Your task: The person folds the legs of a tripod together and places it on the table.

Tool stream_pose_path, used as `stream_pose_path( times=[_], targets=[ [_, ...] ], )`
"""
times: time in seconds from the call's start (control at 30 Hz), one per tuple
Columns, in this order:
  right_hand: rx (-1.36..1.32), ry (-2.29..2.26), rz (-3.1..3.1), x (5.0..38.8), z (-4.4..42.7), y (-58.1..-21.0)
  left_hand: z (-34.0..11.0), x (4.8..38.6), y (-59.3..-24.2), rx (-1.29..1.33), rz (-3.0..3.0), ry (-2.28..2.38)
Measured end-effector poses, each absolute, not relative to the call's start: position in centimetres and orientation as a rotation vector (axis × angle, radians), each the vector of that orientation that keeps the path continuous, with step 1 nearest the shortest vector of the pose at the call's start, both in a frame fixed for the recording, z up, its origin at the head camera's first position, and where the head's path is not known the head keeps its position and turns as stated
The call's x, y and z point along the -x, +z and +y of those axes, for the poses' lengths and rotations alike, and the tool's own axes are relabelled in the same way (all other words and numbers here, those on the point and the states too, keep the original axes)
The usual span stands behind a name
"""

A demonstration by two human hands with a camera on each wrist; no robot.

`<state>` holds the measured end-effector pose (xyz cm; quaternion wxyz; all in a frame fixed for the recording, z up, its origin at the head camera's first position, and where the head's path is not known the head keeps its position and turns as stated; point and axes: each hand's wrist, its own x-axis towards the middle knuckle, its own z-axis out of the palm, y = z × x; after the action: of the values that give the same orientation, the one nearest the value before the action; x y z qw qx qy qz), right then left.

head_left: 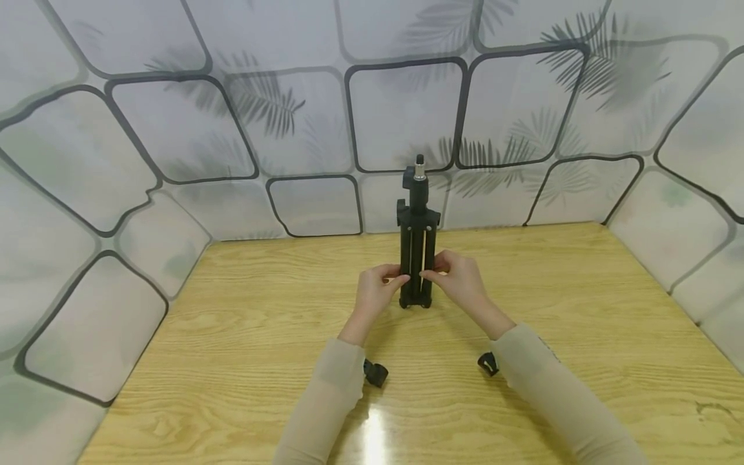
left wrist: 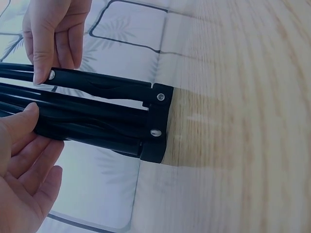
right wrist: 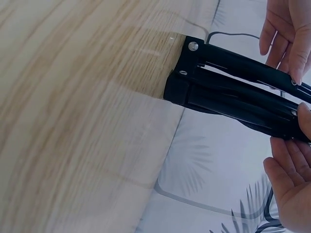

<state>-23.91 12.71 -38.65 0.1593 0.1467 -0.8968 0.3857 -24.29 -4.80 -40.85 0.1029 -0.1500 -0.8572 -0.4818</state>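
A: How is the room laid out, from left to right?

B: On the left, a pale wall (head_left: 52, 194) is marked with dark rounded outlines. The same pattern is carried across the back wall (head_left: 314, 152), where grey fern-like leaves are printed, and onto the right wall (head_left: 703, 226). Between these, a wood-grained table (head_left: 261, 323) is set, with a streak of light reflected in its near part.

A: And what is found on it?

B: A black clamp (head_left: 378, 374) is seen at the edge of the left sleeve (head_left: 328, 400). Toward the back, near the middle, a black folding stand (head_left: 416, 245) is held upright, its legs folded together and its foot end set on the table. Farther right, a small black fitting (head_left: 487, 363) is seen beside the right sleeve (head_left: 552, 387).

A: How are the hands posed?

B: Both arms are stretched forward. The stand's left leg is pinched by the left hand (head_left: 374, 294), the thumb laid on the near side and fingers placed behind, closed to the leg's thickness. The right leg is pinched likewise by the right hand (head_left: 465, 278). The thumbs are pointed toward each other, just apart.
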Motion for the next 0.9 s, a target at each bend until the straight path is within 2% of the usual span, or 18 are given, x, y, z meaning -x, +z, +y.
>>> stream_pose_path(
  times=[0.9],
  targets=[
    [-0.686, 1.128, -2.965, 25.9, 13.5, -41.1, -4.8, 24.2, -40.9, 0.444, -2.523, -1.464]
  ],
)
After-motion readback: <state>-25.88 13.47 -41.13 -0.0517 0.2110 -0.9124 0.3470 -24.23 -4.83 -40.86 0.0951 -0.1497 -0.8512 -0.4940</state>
